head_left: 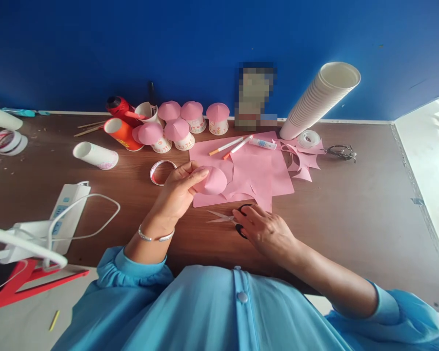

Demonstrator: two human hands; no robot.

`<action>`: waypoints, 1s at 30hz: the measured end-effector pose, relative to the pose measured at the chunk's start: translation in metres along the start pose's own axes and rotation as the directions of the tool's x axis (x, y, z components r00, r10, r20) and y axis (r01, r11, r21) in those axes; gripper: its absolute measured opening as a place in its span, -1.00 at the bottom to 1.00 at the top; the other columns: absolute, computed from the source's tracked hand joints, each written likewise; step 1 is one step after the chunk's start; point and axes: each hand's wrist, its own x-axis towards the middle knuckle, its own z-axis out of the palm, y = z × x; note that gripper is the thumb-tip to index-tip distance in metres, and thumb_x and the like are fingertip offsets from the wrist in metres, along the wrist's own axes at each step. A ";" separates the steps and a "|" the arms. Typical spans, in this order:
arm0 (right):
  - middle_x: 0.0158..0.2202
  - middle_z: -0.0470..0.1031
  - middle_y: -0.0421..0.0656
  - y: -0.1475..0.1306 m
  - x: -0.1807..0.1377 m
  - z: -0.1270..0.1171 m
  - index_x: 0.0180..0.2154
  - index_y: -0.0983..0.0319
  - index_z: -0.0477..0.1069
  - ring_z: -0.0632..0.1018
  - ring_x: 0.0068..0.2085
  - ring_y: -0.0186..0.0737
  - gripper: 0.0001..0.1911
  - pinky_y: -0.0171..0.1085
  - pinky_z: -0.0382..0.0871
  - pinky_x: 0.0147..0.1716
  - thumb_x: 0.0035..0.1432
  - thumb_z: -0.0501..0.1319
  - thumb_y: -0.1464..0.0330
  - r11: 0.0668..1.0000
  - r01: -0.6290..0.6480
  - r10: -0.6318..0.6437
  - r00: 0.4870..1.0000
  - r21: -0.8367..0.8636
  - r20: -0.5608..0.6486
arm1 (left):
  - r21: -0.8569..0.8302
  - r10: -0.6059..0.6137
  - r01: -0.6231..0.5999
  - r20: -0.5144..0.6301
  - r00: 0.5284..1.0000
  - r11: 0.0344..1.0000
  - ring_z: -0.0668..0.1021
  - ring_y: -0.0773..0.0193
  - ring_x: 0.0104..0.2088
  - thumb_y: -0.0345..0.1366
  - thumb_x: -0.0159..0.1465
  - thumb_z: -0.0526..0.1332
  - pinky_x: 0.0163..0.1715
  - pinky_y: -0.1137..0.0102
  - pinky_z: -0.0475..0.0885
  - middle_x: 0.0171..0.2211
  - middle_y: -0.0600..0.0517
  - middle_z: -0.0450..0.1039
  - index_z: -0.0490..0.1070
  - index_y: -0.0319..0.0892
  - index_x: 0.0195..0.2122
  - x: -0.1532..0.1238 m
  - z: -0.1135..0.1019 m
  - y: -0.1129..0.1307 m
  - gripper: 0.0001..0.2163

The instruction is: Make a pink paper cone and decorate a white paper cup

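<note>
A small pink paper cone (215,181) is pinched in the fingertips of the left hand (177,190), just above loose pink paper sheets (263,170) on a brown wooden table (351,209) set against a blue wall (205,44). The right hand (265,231) lies over the black handles of steel scissors (219,217); whether it grips them cannot be told. A pixelated patch (256,95) hides something at the wall. The table's right side lies bare up to its edge.
</note>
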 end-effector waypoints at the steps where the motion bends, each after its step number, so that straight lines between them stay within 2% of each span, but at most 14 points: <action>1: -0.15 0.62 -0.05 -0.005 0.003 0.000 -0.01 0.24 0.53 0.61 -0.17 -0.09 -0.80 -0.22 0.41 -0.36 0.36 0.23 0.45 1.000 -0.009 0.010 1.000 -0.014 0.027 | 0.001 0.000 0.000 -0.008 1.000 1.000 0.43 0.41 -0.43 -0.20 0.07 0.53 -0.37 0.49 0.38 -0.50 0.13 0.40 0.41 -0.20 -0.49 -0.002 0.001 -0.001 -0.69; 4: -0.12 0.60 -0.03 -0.012 0.008 0.000 -0.08 0.22 0.55 0.60 -0.11 -0.02 -0.84 -0.16 0.47 -0.23 0.29 0.32 0.42 0.998 -0.044 0.047 0.995 -0.037 0.091 | -0.021 0.006 -0.006 -0.020 1.000 1.000 0.43 0.41 -0.40 -0.20 0.08 0.52 -0.35 0.50 0.39 -0.47 0.14 0.40 0.41 -0.19 -0.48 -0.006 0.006 -0.004 -0.71; 7: -0.12 0.60 0.03 -0.009 0.008 -0.002 0.05 0.28 0.53 0.62 -0.11 0.01 -0.65 -0.15 0.49 -0.22 0.24 0.40 0.36 0.999 -0.034 0.033 0.986 -0.001 0.163 | -0.050 0.000 -0.001 -0.012 1.000 0.999 0.42 0.41 -0.40 -0.20 0.09 0.51 -0.33 0.50 0.39 -0.46 0.13 0.40 0.41 -0.18 -0.48 -0.008 0.010 -0.008 -0.71; 9: -0.07 0.62 0.04 -0.004 0.006 -0.008 0.12 0.28 0.50 0.64 -0.09 0.00 -0.55 -0.16 0.51 -0.21 0.22 0.42 0.33 0.995 -0.021 0.002 0.983 0.102 0.185 | -0.049 -0.004 0.004 -0.002 1.000 0.999 0.42 0.40 -0.39 -0.18 0.10 0.50 -0.32 0.49 0.39 -0.46 0.13 0.38 0.41 -0.18 -0.47 -0.009 0.012 -0.011 -0.71; 11: -0.08 0.63 -0.02 0.002 0.005 -0.018 0.12 0.21 0.51 0.65 -0.14 -0.08 -0.60 -0.20 0.51 -0.22 0.27 0.38 0.33 0.960 -0.069 0.034 0.991 0.271 0.133 | -0.023 0.009 -0.008 0.005 1.000 1.000 0.40 0.40 -0.40 -0.16 0.11 0.50 -0.33 0.48 0.37 -0.47 0.14 0.35 0.41 -0.17 -0.47 -0.010 0.013 -0.014 -0.70; 13: -0.21 0.62 -0.12 0.009 0.008 -0.030 0.02 0.16 0.56 0.59 -0.31 -0.22 -0.76 -0.25 0.46 -0.32 0.33 0.32 0.31 0.864 -0.172 0.189 0.982 0.473 0.012 | 0.031 0.036 -0.037 0.018 0.999 0.999 0.37 0.40 -0.41 -0.14 0.12 0.49 -0.35 0.48 0.33 -0.49 0.14 0.32 0.40 -0.17 -0.48 -0.011 0.013 -0.017 -0.69; 14: -0.27 0.59 -0.15 0.012 0.012 -0.036 -0.07 0.17 0.57 0.55 -0.36 -0.26 -0.83 -0.27 0.43 -0.36 0.34 0.30 0.29 0.795 -0.199 0.280 0.958 0.573 -0.055 | 0.069 0.049 -0.052 0.034 0.998 0.996 0.36 0.40 -0.42 -0.13 0.13 0.49 -0.35 0.47 0.32 -0.49 0.14 0.32 0.40 -0.17 -0.49 -0.011 0.012 -0.018 -0.69; 16: -0.28 0.55 -0.15 0.017 0.020 -0.046 -0.19 0.20 0.56 0.54 -0.32 -0.25 -0.82 -0.28 0.42 -0.34 0.30 0.33 0.22 0.629 -0.188 0.429 0.893 0.754 -0.134 | 0.149 0.052 -0.064 0.088 0.995 0.987 0.37 0.38 -0.40 -0.13 0.15 0.49 -0.34 0.45 0.32 -0.45 0.12 0.37 0.44 -0.16 -0.48 -0.013 0.012 -0.019 -0.70; 18: -0.22 0.56 -0.13 0.020 0.030 -0.052 -0.23 0.21 0.55 0.56 -0.22 -0.22 -0.74 -0.26 0.43 -0.25 0.21 0.40 0.15 0.460 -0.145 0.490 0.864 0.876 -0.114 | 0.217 0.025 -0.058 0.153 0.988 0.974 0.40 0.36 -0.38 -0.13 0.15 0.49 -0.33 0.43 0.33 -0.38 0.08 0.45 0.50 -0.17 -0.44 -0.016 0.013 -0.019 -0.74; 21: -0.25 0.56 -0.16 0.019 0.044 -0.052 -0.25 0.23 0.55 0.53 -0.25 -0.25 -0.64 -0.25 0.38 -0.22 0.12 0.46 0.07 0.264 -0.131 0.445 0.896 0.955 0.000 | 0.286 0.011 -0.075 0.216 0.976 0.955 0.43 0.36 -0.36 -0.13 0.16 0.49 -0.34 0.42 0.33 -0.29 0.04 0.52 0.52 -0.17 -0.44 -0.020 0.017 -0.016 -0.75; 23: -0.32 0.53 -0.20 0.016 0.050 -0.048 -0.30 0.25 0.54 0.48 -0.30 -0.28 -0.60 -0.26 0.34 -0.24 0.08 0.47 0.05 0.198 -0.151 0.399 0.915 0.969 0.061 | 0.301 0.021 -0.093 0.236 0.971 0.949 0.44 0.36 -0.36 -0.14 0.18 0.48 -0.33 0.43 0.33 -0.28 0.04 0.53 0.51 -0.17 -0.45 -0.023 0.020 -0.015 -0.75; 26: -0.40 0.47 -0.23 0.011 0.054 -0.042 -0.40 0.25 0.50 0.43 -0.34 -0.30 -0.57 -0.26 0.30 -0.27 0.06 0.48 0.03 0.149 -0.168 0.376 0.921 0.974 0.101 | 0.286 0.033 -0.108 0.255 0.966 0.952 0.48 0.34 -0.30 -0.15 0.21 0.46 -0.26 0.43 0.36 -0.27 0.04 0.54 0.52 -0.17 -0.44 -0.024 0.021 -0.014 -0.76; 30: -0.40 0.45 -0.22 0.010 0.054 -0.041 -0.44 0.25 0.49 0.41 -0.34 -0.30 -0.57 -0.27 0.27 -0.30 0.10 0.46 0.02 0.165 -0.154 0.381 0.921 0.974 0.081 | 0.265 0.023 -0.099 0.277 0.961 0.959 0.49 0.32 -0.27 -0.14 0.23 0.44 -0.24 0.43 0.36 -0.29 0.04 0.54 0.50 -0.17 -0.44 -0.023 0.021 -0.013 -0.75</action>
